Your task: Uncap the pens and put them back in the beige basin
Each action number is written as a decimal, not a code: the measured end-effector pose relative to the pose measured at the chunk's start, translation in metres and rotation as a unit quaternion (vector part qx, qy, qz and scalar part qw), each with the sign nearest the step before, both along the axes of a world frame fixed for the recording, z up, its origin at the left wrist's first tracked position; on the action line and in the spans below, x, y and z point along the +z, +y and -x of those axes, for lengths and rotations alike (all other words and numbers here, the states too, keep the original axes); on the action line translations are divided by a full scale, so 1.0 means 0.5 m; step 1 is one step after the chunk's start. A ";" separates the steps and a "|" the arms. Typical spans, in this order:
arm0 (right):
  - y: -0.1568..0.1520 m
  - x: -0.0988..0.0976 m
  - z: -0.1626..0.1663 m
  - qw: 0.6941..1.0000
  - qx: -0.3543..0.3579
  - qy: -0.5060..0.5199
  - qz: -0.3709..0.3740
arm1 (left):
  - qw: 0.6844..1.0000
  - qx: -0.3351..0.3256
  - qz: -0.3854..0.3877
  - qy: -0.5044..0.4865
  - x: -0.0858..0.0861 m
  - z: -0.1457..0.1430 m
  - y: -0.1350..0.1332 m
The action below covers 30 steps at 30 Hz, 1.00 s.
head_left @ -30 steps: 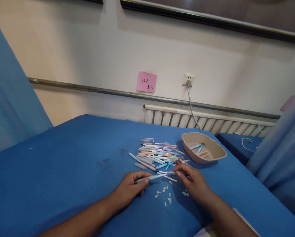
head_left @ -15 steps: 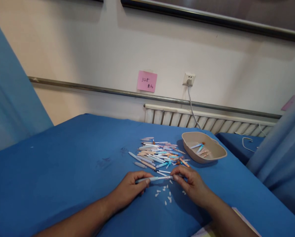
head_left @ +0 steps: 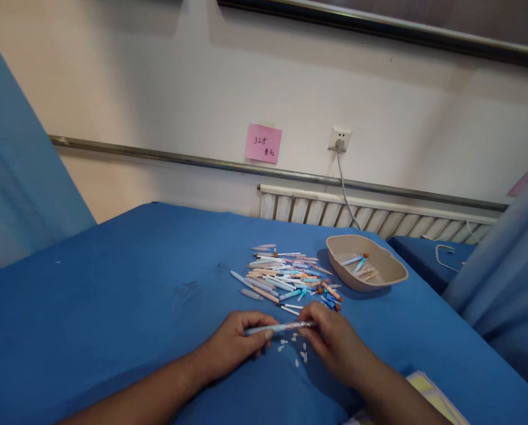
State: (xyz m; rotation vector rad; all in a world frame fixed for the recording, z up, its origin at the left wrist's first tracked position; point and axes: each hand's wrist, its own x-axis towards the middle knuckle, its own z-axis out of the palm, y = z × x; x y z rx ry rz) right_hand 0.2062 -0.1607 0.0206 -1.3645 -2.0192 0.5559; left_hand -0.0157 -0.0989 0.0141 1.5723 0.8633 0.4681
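Between my two hands lies a pen (head_left: 278, 328), held roughly level above the blue cloth. My left hand (head_left: 230, 343) is closed on its pale blue barrel at the left end. My right hand (head_left: 332, 339) pinches the patterned, pinkish part at the other end, and its fingers hide the tip. Below the pen, several small white tips (head_left: 304, 356) are scattered on the cloth. Just beyond my hands is a loose pile of pen parts (head_left: 268, 276), with barrels, white refills and coloured pieces mixed together.
A beige basin (head_left: 356, 284) holding a few pen parts stands right of the pile. Blue cloth (head_left: 113, 295) covers the table. Yellow-and-white sheets (head_left: 427, 392) lie beneath my right forearm. Behind are a radiator (head_left: 308, 209) and a plugged-in cable (head_left: 343, 183).
My right hand has moved left towards my left hand. The white refill that showed between the pen's two parts is now covered, and the patterned part meets the pale blue barrel.
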 end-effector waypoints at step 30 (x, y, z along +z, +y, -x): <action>-0.005 0.003 -0.003 0.998 0.039 -0.043 0.009 | 0.995 -0.092 -0.024 0.015 0.034 -0.001 -0.021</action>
